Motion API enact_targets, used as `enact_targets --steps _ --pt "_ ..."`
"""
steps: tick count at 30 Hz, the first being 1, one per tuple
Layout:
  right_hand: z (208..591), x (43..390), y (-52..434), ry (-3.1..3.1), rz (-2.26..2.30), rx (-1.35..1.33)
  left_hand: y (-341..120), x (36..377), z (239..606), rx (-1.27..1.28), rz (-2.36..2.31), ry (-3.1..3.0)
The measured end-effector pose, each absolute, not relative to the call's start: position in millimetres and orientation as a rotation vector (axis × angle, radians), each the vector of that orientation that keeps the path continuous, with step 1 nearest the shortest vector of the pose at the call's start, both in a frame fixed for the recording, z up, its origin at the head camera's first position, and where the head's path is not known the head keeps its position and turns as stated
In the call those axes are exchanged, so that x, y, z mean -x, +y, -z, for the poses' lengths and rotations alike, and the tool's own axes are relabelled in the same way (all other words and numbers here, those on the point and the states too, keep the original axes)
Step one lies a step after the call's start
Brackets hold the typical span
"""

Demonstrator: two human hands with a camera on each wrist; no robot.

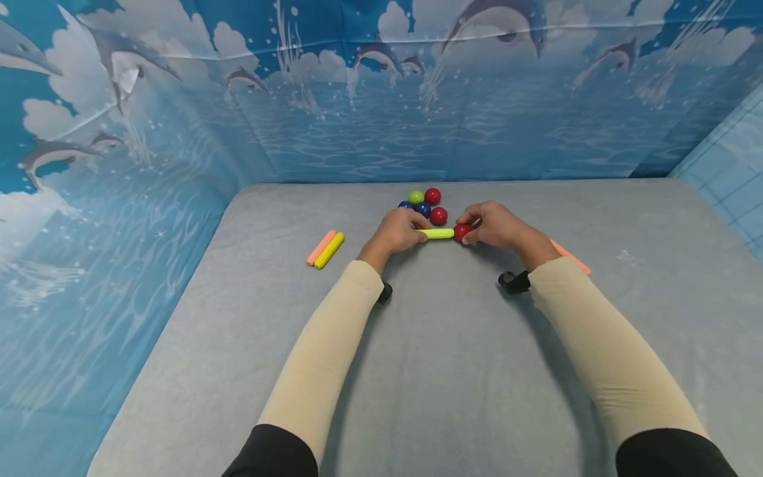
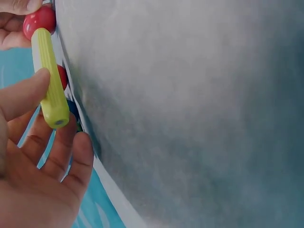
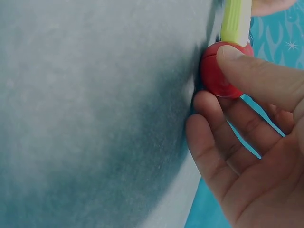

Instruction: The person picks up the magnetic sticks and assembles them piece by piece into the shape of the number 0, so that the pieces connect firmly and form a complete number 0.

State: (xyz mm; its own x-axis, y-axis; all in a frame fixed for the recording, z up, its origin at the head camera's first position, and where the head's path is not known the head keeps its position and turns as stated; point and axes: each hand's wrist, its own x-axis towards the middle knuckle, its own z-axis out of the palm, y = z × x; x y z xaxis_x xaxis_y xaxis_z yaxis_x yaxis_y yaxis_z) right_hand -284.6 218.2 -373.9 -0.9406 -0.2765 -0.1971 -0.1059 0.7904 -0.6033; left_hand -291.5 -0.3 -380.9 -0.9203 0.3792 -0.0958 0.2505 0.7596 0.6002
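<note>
Near the far side of the table, my left hand [image 1: 398, 232] pinches a yellow-green ridged rod [image 1: 440, 234] between thumb and fingers. One end of that rod touches a glossy red ball [image 1: 461, 232], which my right hand [image 1: 496, 224] grips from the other side. In the left wrist view, the rod [image 2: 51, 80] runs from the left fingers up to the ball [image 2: 40, 20]. The right wrist view shows the right thumb lying on the red ball [image 3: 216, 76], with the rod [image 3: 235, 21] meeting it from above.
Just beyond the hands sit a green ball [image 1: 416, 197], two more red balls [image 1: 432, 196] and blue balls [image 1: 422, 209]. An orange rod [image 1: 320, 247] and a yellow rod [image 1: 329, 250] lie side by side at left. Another orange rod [image 1: 571, 258] is partly behind the right forearm.
</note>
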Motion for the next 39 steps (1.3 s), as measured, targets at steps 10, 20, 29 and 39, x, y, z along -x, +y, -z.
enact_targets --steps 10,20,29,39 --pt "375.1 286.4 218.4 2.719 0.863 0.306 -1.1 291.5 385.9 -0.508 -0.954 2.74" --pt "376.0 285.3 220.0 2.695 0.883 0.292 -5.3 289.0 383.2 -0.494 -0.942 2.716" --pt "374.3 285.2 220.1 2.71 0.889 0.296 -47.3 298.3 363.3 -0.448 -0.856 2.757" --pt "374.4 283.5 221.9 2.709 0.887 0.323 -75.6 312.0 356.9 -0.36 -0.76 2.84"
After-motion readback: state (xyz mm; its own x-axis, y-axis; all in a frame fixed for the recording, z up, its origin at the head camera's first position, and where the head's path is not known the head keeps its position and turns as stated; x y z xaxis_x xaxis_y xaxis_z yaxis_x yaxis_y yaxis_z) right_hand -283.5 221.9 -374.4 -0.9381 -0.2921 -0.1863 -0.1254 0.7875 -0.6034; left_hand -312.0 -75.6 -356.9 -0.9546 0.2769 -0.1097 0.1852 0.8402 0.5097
